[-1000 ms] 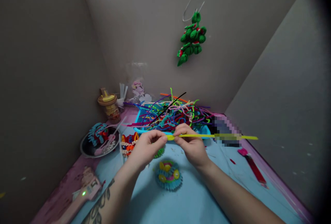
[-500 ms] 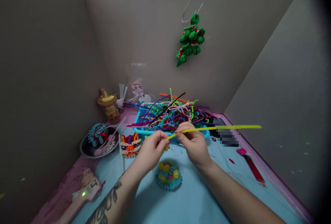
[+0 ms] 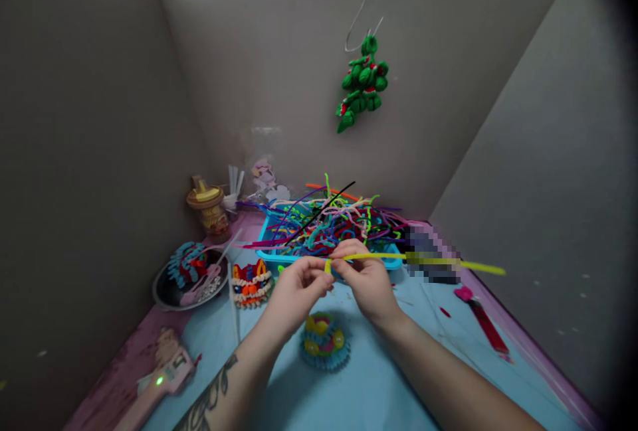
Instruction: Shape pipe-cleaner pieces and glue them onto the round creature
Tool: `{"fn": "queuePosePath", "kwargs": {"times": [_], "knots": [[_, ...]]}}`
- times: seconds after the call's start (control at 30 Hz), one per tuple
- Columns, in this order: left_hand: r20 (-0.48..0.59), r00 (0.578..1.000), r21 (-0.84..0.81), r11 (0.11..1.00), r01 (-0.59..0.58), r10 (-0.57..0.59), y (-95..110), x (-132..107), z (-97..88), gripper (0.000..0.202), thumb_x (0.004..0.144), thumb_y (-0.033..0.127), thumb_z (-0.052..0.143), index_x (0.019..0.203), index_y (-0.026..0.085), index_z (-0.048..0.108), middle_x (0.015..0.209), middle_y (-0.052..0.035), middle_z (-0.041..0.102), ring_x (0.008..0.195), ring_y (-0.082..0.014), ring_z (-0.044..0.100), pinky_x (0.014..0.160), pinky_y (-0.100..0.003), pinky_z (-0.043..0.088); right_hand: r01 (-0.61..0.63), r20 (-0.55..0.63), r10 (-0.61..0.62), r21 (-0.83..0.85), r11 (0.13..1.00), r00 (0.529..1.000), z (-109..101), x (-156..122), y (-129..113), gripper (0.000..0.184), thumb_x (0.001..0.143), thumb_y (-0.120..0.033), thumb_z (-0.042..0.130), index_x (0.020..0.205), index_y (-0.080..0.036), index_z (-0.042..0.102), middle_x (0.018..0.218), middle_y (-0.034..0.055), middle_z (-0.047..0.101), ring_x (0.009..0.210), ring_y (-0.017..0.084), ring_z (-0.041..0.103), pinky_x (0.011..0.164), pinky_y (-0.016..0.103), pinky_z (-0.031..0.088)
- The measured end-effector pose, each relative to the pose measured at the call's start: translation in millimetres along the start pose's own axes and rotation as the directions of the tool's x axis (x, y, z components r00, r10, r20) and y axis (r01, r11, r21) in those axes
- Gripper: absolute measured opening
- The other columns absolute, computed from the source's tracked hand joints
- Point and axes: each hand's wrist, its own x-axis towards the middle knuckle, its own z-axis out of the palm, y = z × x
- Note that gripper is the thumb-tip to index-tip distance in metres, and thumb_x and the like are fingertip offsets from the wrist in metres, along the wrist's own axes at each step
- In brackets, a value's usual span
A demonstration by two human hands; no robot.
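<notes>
A yellow pipe cleaner (image 3: 379, 256) runs between my two hands, its long free end reaching out to the right. My left hand (image 3: 305, 285) pinches its short end, which bends downward at the fingertips. Close beside it, my right hand (image 3: 361, 278) grips the stem between thumb and forefinger. On the cloth below both hands sits a small round piece (image 3: 325, 341) of blue, yellow and pink fuzzy loops. Behind the hands stands a blue basket (image 3: 279, 259) heaped with pipe cleaners (image 3: 323, 222) of many colours.
Left are an orange-and-cream fuzzy piece (image 3: 252, 283), a metal bowl (image 3: 167, 295) with beads, a lidded cup (image 3: 207, 205) and a pink device (image 3: 167, 374) with a green light. A red strip-like tool (image 3: 488, 328) lies right. A green tree ornament (image 3: 363, 82) hangs at the back wall.
The pipe cleaner's short end now bends downward at my left fingertips. My hands have drawn closer together, and the long end tilts lower at the right. The view has shifted slightly.
</notes>
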Motion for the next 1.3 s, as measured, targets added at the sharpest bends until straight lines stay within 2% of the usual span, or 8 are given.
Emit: {"fn": "queuePosePath", "kwargs": {"times": [0.1, 0.23, 0.43, 0.63, 0.8, 0.97, 1.13, 1.3], "knots": [[0.004, 0.996, -0.051, 0.995, 0.088, -0.088, 0.5, -1.1, 0.6, 0.033, 0.068, 0.041, 0.068, 0.082, 0.012, 0.057, 0.069, -0.0014, 0.058, 0.061, -0.011, 0.053, 0.06, -0.024, 0.043, 0.016, -0.019, -0.017, -0.008, 1.0, 1.0, -0.6, 0.4, -0.2, 0.006, 0.074, -0.017, 0.066, 0.069, -0.021, 0.066, 0.079, 0.0026, 0.057, 0.081, 0.018, 0.055, 0.071, 0.03, 0.045], [0.02, 0.997, -0.032, 0.997, 0.07, -0.069, 1.3, -2.4, 2.5, 0.03, 0.072, 0.042, 0.063, 0.068, 0.016, 0.05, 0.061, 0.0049, 0.044, 0.054, -0.0075, 0.042, 0.055, -0.022, 0.042, 0.011, 0.004, -0.011, 0.012, 1.0, 1.0, 0.0, 0.7, -3.0, 0.007, 0.075, -0.017, 0.064, 0.069, -0.021, 0.065, 0.08, 0.0028, 0.056, 0.079, 0.017, 0.055, 0.07, 0.03, 0.045], [0.134, 0.991, 0.281, 0.959, -0.037, -0.001, 4.0, -2.6, -1.0, 0.022, 0.079, 0.035, 0.05, 0.066, 0.019, 0.044, 0.06, 0.0058, 0.036, 0.055, -0.0092, 0.037, 0.051, -0.02, 0.035, -0.034, 0.061, 0.034, 0.006, 0.999, 0.998, -1.3, 0.2, -5.4, 0.005, 0.074, -0.019, 0.063, 0.07, -0.02, 0.063, 0.086, 0.0048, 0.055, 0.088, 0.019, 0.055, 0.074, 0.031, 0.045], [0.177, 0.979, 0.553, 0.813, -0.183, 0.101, 9.1, -4.1, -5.2, 0.024, 0.079, 0.029, 0.048, 0.06, 0.019, 0.037, 0.059, 0.0052, 0.035, 0.057, -0.0102, 0.032, 0.052, -0.022, 0.024, -0.073, 0.099, 0.071, 0.017, 0.997, 0.993, -3.8, 0.6, -6.1, 0.005, 0.074, -0.021, 0.064, 0.069, -0.02, 0.063, 0.09, 0.0054, 0.056, 0.09, 0.019, 0.055, 0.076, 0.032, 0.045], [0.146, 0.982, 0.512, 0.839, -0.182, 0.124, 5.5, -3.1, -4.1, 0.025, 0.083, 0.032, 0.045, 0.063, 0.019, 0.038, 0.06, 0.0051, 0.034, 0.058, -0.0105, 0.033, 0.054, -0.022, 0.026, -0.084, 0.111, 0.079, 0.044, 0.995, 0.991, -2.8, 1.7, -7.2, 0.003, 0.074, -0.024, 0.065, 0.073, -0.021, 0.066, 0.091, 0.0053, 0.057, 0.093, 0.02, 0.055, 0.079, 0.032, 0.046], [0.128, 0.986, 0.48, 0.863, -0.158, 0.109, 3.5, -2.3, -2.9, 0.023, 0.081, 0.033, 0.048, 0.064, 0.018, 0.042, 0.061, 0.0049, 0.037, 0.058, -0.0105, 0.034, 0.053, -0.022, 0.027, -0.15, 0.168, 0.146, 0.009, 0.989, 0.975, -1.9, 1.9, -8.2, 0.009, 0.072, -0.026, 0.067, 0.067, -0.019, 0.067, 0.093, 0.0066, 0.058, 0.091, 0.02, 0.056, 0.072, 0.03, 0.047], [0.054, 0.992, 0.387, 0.914, -0.123, 0.111, 0.9, -1.0, 0.6, 0.023, 0.079, 0.035, 0.051, 0.064, 0.018, 0.045, 0.059, 0.0051, 0.039, 0.057, -0.0102, 0.036, 0.053, -0.021, 0.03, -0.143, 0.121, 0.139, 0.027, 0.989, 0.983, -1.6, 1.0, -7.4, 0.008, 0.072, -0.025, 0.067, 0.068, -0.019, 0.066, 0.089, 0.0058, 0.057, 0.084, 0.019, 0.057, 0.066, 0.028, 0.046], [0.028, 0.995, 0.348, 0.933, -0.095, 0.091, 2.7, -3.4, 1.6, 0.026, 0.078, 0.038, 0.054, 0.064, 0.016, 0.05, 0.058, 0.0047, 0.042, 0.054, -0.0095, 0.038, 0.052, -0.022, 0.031, -0.128, 0.075, 0.125, 0.039, 0.991, 0.989, -4.2, 2.6, -6.4, 0.009, 0.074, -0.024, 0.065, 0.066, -0.019, 0.065, 0.085, 0.0048, 0.058, 0.085, 0.018, 0.056, 0.072, 0.03, 0.046]]}}
